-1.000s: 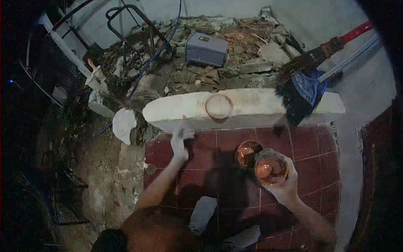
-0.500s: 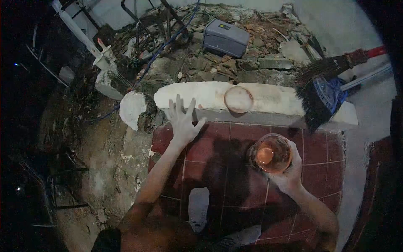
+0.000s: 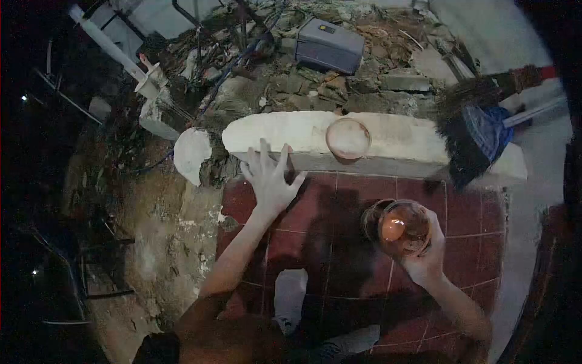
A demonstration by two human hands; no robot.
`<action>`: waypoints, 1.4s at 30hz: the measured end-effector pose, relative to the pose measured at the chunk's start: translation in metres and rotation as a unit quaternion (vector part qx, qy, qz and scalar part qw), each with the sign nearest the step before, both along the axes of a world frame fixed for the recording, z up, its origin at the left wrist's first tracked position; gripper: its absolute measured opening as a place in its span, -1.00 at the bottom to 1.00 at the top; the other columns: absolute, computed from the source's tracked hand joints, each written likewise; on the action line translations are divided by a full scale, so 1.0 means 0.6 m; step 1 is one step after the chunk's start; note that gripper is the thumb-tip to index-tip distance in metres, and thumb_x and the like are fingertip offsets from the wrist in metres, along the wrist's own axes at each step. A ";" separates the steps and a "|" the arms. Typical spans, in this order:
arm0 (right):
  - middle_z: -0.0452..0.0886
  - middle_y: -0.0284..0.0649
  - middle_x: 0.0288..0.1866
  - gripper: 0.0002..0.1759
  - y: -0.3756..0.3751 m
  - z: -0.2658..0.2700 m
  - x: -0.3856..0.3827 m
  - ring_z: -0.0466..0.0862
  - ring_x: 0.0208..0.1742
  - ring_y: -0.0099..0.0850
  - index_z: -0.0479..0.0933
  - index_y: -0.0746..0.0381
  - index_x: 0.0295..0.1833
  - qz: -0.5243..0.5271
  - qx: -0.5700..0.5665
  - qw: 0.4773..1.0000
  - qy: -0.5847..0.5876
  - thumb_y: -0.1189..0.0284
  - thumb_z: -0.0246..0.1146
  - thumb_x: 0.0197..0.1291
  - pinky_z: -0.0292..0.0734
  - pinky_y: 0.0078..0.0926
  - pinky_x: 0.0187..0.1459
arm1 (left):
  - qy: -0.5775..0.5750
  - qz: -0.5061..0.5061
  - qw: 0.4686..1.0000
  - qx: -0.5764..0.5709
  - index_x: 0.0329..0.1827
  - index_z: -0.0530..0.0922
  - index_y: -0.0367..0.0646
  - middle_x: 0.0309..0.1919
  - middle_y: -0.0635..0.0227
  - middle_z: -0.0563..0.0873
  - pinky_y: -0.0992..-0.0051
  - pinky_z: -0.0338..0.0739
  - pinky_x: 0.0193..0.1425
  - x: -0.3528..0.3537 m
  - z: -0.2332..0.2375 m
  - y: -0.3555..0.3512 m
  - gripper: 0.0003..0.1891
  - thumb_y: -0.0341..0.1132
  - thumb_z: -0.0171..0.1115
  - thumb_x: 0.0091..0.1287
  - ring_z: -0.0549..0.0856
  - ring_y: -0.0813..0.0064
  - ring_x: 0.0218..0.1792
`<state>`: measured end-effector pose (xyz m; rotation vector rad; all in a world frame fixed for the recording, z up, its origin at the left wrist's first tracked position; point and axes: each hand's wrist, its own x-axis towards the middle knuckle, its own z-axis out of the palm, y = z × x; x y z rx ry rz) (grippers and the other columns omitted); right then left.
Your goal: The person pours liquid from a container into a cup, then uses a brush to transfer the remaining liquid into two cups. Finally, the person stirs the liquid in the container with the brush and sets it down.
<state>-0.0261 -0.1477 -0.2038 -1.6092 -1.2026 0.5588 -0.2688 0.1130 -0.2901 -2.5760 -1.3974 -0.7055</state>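
My right hand (image 3: 428, 253) grips a clear, round jar (image 3: 405, 229) with an orange-brown tint from its right side, over the red tiled floor. A bright orange spot shows inside the jar, whose mouth faces up towards me. Fingers spread wide, my left hand (image 3: 271, 182) holds nothing and is at the front edge of the white ledge (image 3: 273, 130). On top of that ledge, between and beyond both hands, lies a round, pale, see-through lid (image 3: 348, 138) with a brownish rim.
A broom (image 3: 470, 139) with dark bristles and a blue part leans at the ledge's right end. Behind the ledge a grey box (image 3: 329, 45) sits on rubble. Left of the ledge are a round white block (image 3: 193, 156) and a blue hose (image 3: 221, 85). Red tiles (image 3: 357, 285) lie below.
The jar in my right hand has shifted slightly right and down, tilting so more of its side shows. My left hand has moved slightly right, fingers still spread. The view has shifted a little.
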 end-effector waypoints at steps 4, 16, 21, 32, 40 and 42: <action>0.53 -0.08 0.15 -0.13 0.006 0.012 0.000 0.61 0.18 -0.20 0.41 0.30 0.30 0.018 -0.029 0.999 -0.004 0.46 0.65 -0.19 0.54 -0.29 0.20 | 0.008 -0.039 0.999 0.001 0.45 0.49 0.19 0.61 -0.01 0.08 -0.42 -0.28 0.48 0.012 0.004 -0.020 -0.21 0.30 0.34 0.16 -0.03 -0.29 0.56; 0.49 -0.09 0.17 -0.13 -0.006 -0.002 0.029 0.57 0.22 -0.21 0.40 0.31 0.32 0.035 -0.030 0.999 0.028 0.28 0.63 -0.09 0.52 -0.26 0.22 | 0.040 0.019 0.996 0.078 0.33 0.61 0.38 0.60 0.15 0.19 -0.32 -0.29 0.52 -0.002 -0.012 0.020 -0.44 0.15 0.38 0.23 0.00 -0.22 0.56; 0.54 -0.16 0.16 -0.50 0.010 -0.003 0.025 0.64 0.17 -0.42 0.35 0.28 0.30 0.047 -0.036 0.997 -0.043 0.27 0.30 0.39 0.65 -0.41 0.18 | 0.060 0.003 0.983 0.176 0.25 0.65 0.50 0.59 0.29 0.24 -0.27 -0.32 0.54 -0.021 -0.027 0.037 -0.56 0.07 0.38 0.27 0.01 -0.18 0.57; 0.53 -0.14 0.17 -0.44 0.020 -0.033 0.021 0.63 0.16 -0.35 0.38 0.26 0.29 0.057 -0.063 0.996 0.021 0.33 0.40 0.26 0.64 -0.32 0.19 | 0.012 -0.015 0.992 0.125 0.18 0.68 0.56 0.54 0.42 0.35 -0.31 -0.26 0.51 -0.014 -0.035 0.065 -0.62 0.11 0.38 0.29 0.08 -0.09 0.54; 0.48 -0.15 0.17 -0.16 0.024 -0.023 0.026 0.62 0.14 -0.35 0.35 0.27 0.31 0.092 -0.040 0.988 -0.117 0.36 0.63 -0.05 0.62 -0.35 0.14 | 0.015 -0.068 0.975 0.211 0.12 0.71 0.56 0.49 0.50 0.42 -0.29 -0.22 0.50 -0.038 -0.048 0.082 -0.67 0.02 0.42 0.28 0.11 -0.07 0.53; 0.48 -0.15 0.17 -0.15 0.025 -0.013 0.023 0.62 0.15 -0.36 0.32 0.27 0.34 0.108 -0.032 0.988 -0.103 0.38 0.62 -0.03 0.63 -0.34 0.15 | 0.010 -0.076 0.975 0.209 0.11 0.72 0.55 0.48 0.50 0.44 -0.28 -0.23 0.50 -0.034 -0.055 0.096 -0.68 0.02 0.42 0.28 0.11 -0.07 0.53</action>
